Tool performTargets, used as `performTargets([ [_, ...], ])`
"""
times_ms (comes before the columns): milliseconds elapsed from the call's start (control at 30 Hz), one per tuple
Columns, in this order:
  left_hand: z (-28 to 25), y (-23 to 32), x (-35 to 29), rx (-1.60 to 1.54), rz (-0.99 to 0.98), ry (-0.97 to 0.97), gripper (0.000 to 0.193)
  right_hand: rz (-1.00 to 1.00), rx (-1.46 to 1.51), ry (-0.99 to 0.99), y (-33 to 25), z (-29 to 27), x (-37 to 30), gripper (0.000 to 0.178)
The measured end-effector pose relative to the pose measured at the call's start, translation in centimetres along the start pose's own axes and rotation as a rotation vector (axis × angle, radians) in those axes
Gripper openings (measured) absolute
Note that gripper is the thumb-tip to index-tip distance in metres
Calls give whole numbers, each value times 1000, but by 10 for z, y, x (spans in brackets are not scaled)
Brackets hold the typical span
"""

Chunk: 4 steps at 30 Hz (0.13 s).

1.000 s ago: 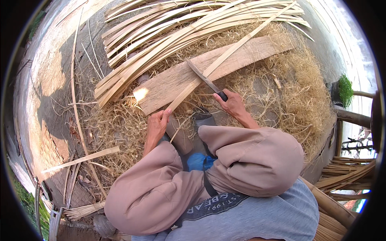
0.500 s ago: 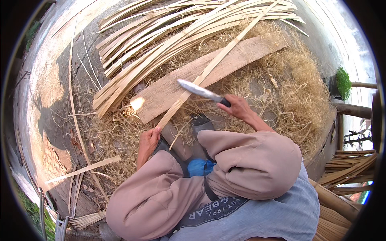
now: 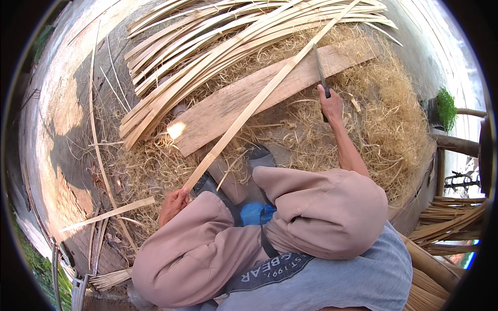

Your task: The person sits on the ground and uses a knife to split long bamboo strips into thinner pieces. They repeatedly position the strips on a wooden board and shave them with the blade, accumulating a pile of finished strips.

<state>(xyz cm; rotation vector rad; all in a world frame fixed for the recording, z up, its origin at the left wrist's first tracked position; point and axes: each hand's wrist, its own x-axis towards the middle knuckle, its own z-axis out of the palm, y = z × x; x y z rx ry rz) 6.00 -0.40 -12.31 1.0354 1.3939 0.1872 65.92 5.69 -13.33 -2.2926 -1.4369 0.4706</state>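
My left hand (image 3: 174,205), beside my left knee, is closed on the near end of a long pale bamboo strip (image 3: 250,110). From there the strip slants away to the far right, crossing over a wooden plank (image 3: 215,116). In my right hand (image 3: 332,105), fingers wrapped round its black handle, is a knife (image 3: 319,68). The blade points away from me, seen nearly edge-on over the right part of the plank. Its tip meets the strip's edge in the picture; whether they touch I cannot tell.
Many split strips (image 3: 179,92) lie in a fanned pile beyond the plank. Curly shavings (image 3: 386,124) cover the ground around it. A short loose strip (image 3: 111,213) lies at the left. More strips (image 3: 451,223) are stacked at the right, below a green plant (image 3: 446,109).
The knife and my right hand have moved away from me and rightward, the blade turning from pointing left to pointing away. My left hand has shifted nearer and left with the strip's end.
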Motion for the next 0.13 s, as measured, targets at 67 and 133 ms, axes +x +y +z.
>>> performTargets([
  [67, 1, -27, -5, 121, 128, 129, 49, 47, 36, 19, -9, -5, 15, 57],
  [133, 21, -33, -5, 455, 268, 417, 48, -41, 73, -123, -45, 9, -9, 57],
])
